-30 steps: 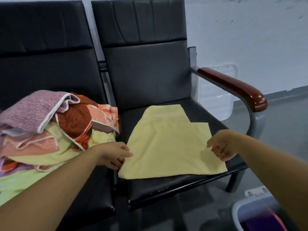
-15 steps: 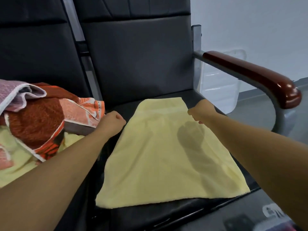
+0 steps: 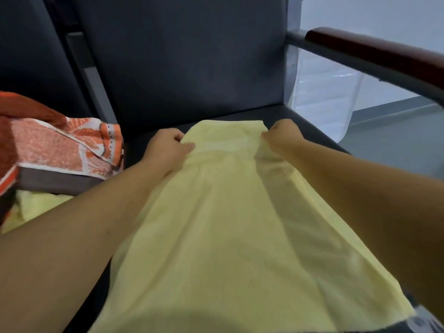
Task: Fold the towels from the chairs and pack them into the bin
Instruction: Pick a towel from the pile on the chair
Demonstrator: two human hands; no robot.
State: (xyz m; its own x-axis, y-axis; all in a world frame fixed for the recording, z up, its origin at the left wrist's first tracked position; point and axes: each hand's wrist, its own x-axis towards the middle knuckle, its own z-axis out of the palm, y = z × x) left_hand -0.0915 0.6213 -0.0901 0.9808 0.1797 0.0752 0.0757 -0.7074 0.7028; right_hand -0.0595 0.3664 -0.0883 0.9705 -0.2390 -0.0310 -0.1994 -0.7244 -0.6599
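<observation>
A pale yellow towel [image 3: 230, 236] lies spread flat on the black seat of the right-hand chair [image 3: 283, 114], reaching from the seat's back to its front edge. My left hand [image 3: 165, 150] pinches the towel's far left corner. My right hand [image 3: 283, 135] grips the far right corner. Both forearms stretch over the towel's sides. The bin is out of view.
A heap of unfolded towels [image 3: 55, 150], orange patterned on top with yellow beneath, sits on the left chair. The right chair's dark red wooden armrest [image 3: 384, 54] runs along the right. A clear plastic lid [image 3: 322, 97] leans against the wall behind it.
Both hands have moved from the towel's near edge up its sides to its far corners and taken hold of them. The camera has come closer, and the bin has left the view.
</observation>
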